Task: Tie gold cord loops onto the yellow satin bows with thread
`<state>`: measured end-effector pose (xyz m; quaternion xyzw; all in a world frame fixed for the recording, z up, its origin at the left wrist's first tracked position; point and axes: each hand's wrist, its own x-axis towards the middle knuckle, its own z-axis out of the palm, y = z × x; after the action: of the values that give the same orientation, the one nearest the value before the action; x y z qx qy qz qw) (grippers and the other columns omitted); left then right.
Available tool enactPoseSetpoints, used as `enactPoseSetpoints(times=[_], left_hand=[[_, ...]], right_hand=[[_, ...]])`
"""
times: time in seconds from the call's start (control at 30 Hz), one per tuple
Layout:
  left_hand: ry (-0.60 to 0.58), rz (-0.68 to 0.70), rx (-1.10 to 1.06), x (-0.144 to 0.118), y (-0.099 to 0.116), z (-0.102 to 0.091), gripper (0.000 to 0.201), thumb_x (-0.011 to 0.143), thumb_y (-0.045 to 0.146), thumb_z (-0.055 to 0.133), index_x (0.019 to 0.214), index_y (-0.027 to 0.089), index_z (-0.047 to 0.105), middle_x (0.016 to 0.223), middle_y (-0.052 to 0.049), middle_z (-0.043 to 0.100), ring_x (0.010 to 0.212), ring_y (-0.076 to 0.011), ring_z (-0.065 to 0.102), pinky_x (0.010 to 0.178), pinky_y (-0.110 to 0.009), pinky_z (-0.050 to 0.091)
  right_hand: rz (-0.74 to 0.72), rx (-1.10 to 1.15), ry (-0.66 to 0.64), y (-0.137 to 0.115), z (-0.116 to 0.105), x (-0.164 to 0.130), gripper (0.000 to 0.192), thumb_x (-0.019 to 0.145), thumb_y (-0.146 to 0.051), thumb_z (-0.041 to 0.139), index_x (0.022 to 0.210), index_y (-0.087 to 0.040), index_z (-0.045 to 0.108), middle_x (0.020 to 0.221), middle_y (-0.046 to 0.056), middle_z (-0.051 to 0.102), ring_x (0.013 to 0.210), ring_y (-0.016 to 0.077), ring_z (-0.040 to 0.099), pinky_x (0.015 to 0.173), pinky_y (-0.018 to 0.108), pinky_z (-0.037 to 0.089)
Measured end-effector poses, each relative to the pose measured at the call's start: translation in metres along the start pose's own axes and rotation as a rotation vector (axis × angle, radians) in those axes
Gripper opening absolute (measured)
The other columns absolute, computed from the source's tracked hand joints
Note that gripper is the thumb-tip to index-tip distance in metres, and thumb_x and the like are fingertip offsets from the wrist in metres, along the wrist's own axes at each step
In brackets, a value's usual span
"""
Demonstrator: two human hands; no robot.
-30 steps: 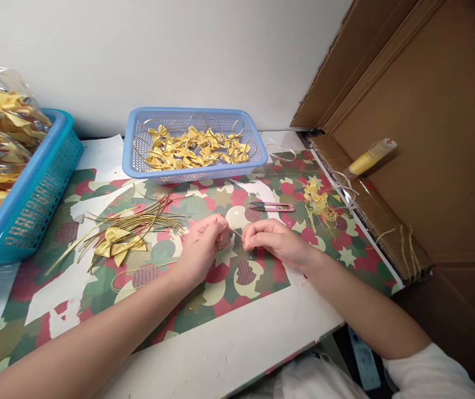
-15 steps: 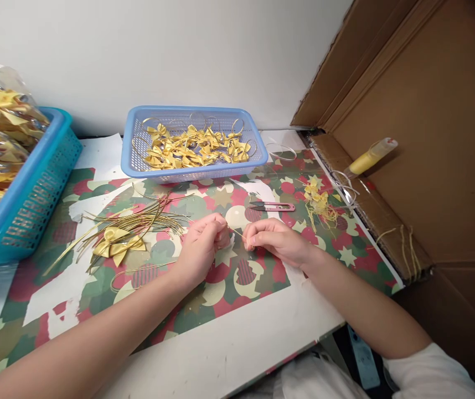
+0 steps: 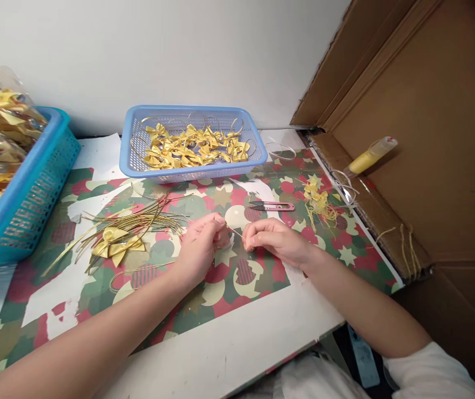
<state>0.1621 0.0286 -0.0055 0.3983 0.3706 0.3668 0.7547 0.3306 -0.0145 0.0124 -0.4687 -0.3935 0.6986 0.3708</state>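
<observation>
Between my two hands runs a short stretch of thin gold cord [image 3: 234, 231]. My left hand [image 3: 204, 238] is closed in a pinch on one end of it. The fingers of my right hand [image 3: 271, 239] are also closed, pinching the other end, and the fingertips partly hide it. Left of my left hand lies a loose bundle of gold cords [image 3: 150, 217], with a yellow ribbon bow [image 3: 117, 245] on its near side. A looped gold cord [image 3: 132, 271] rests close to my left wrist. Thread snips [image 3: 271, 206] with a pink handle lie just beyond my right hand.
A blue basket [image 3: 194, 176] of yellow bows with cord loops stands at the back. Another blue basket [image 3: 40, 194] at left holds bagged bows. Yellow scraps [image 3: 319, 202] lie at right, near a cardboard wall [image 3: 428, 122] and a yellow tube [image 3: 372, 156].
</observation>
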Motion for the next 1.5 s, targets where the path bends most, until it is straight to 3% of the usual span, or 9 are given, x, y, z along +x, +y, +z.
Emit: enactPoseSetpoints(times=[0.8,0.87,0.93,1.0,1.07,1.17,1.3,1.5], left_hand=[[-0.14,0.02,0.081,-0.001,-0.004,-0.006,0.031,0.091,0.027,0.05,0.063,0.017,0.042,0.057,0.006,0.029,0.054,-0.0088,0.026,0.054,-0.024,0.021],[-0.166,0.056,0.08,-0.001,-0.007,-0.007,0.027,0.093,0.029,0.05,0.069,0.018,0.048,0.059,0.006,0.031,0.055,-0.0088,0.028,0.055,-0.023,0.024],[-0.181,0.128,0.06,-0.001,-0.01,-0.008,0.01,0.092,0.03,0.054,0.088,0.021,0.054,0.071,0.004,0.042,0.059,-0.0087,0.037,0.058,-0.023,0.031],[-0.183,0.212,0.047,-0.001,-0.011,-0.009,0.015,0.089,0.027,0.061,0.101,0.028,0.053,0.091,0.003,0.049,0.066,-0.009,0.045,0.062,-0.024,0.038],[-0.212,0.282,0.107,-0.002,-0.009,-0.009,0.012,0.086,0.023,0.064,0.093,0.026,0.055,0.098,0.002,0.048,0.073,-0.0101,0.047,0.066,-0.024,0.04],[-0.3,0.326,0.288,-0.003,-0.004,-0.008,0.014,0.086,0.023,0.063,0.073,0.019,0.058,0.088,-0.001,0.046,0.08,-0.0127,0.046,0.069,-0.024,0.04],[-0.368,0.273,0.376,-0.005,0.0,-0.007,0.009,0.084,0.027,0.065,0.079,0.019,0.067,0.095,-0.004,0.047,0.083,-0.0154,0.048,0.069,-0.028,0.042],[-0.346,0.234,0.371,-0.004,-0.001,-0.007,0.014,0.083,0.031,0.067,0.076,0.019,0.068,0.096,-0.004,0.048,0.082,-0.0155,0.047,0.067,-0.028,0.041]], right_hand=[[-0.052,0.09,0.03,0.0,0.002,-0.002,0.014,0.069,-0.028,0.069,0.064,-0.017,0.074,0.07,0.001,0.062,0.068,0.0103,0.048,0.069,0.026,0.038],[-0.072,0.091,0.04,0.001,0.003,-0.002,0.012,0.069,-0.028,0.071,0.064,-0.017,0.074,0.07,0.001,0.062,0.068,0.0101,0.047,0.069,0.026,0.037],[-0.101,0.111,0.057,0.002,0.003,-0.002,0.013,0.071,-0.029,0.072,0.066,-0.018,0.075,0.07,0.0,0.062,0.068,0.0101,0.047,0.068,0.026,0.037],[-0.145,0.122,0.082,0.004,0.004,-0.002,0.013,0.073,-0.032,0.073,0.067,-0.02,0.075,0.071,0.0,0.06,0.067,0.0098,0.047,0.068,0.026,0.038],[-0.219,0.097,0.113,0.005,0.005,-0.002,0.015,0.076,-0.034,0.073,0.069,-0.021,0.075,0.072,-0.001,0.059,0.069,0.01,0.047,0.07,0.026,0.039],[-0.331,0.026,0.164,0.009,0.006,-0.002,0.017,0.08,-0.036,0.073,0.072,-0.022,0.076,0.076,0.0,0.059,0.075,0.0114,0.052,0.076,0.028,0.041],[-0.371,-0.007,0.185,0.013,0.008,-0.001,0.019,0.082,-0.039,0.072,0.074,-0.022,0.076,0.081,0.001,0.059,0.079,0.0135,0.057,0.076,0.03,0.047],[-0.41,-0.054,0.228,0.014,0.011,-0.001,0.017,0.081,-0.04,0.073,0.077,-0.023,0.077,0.081,0.001,0.058,0.077,0.0124,0.057,0.071,0.028,0.051]])
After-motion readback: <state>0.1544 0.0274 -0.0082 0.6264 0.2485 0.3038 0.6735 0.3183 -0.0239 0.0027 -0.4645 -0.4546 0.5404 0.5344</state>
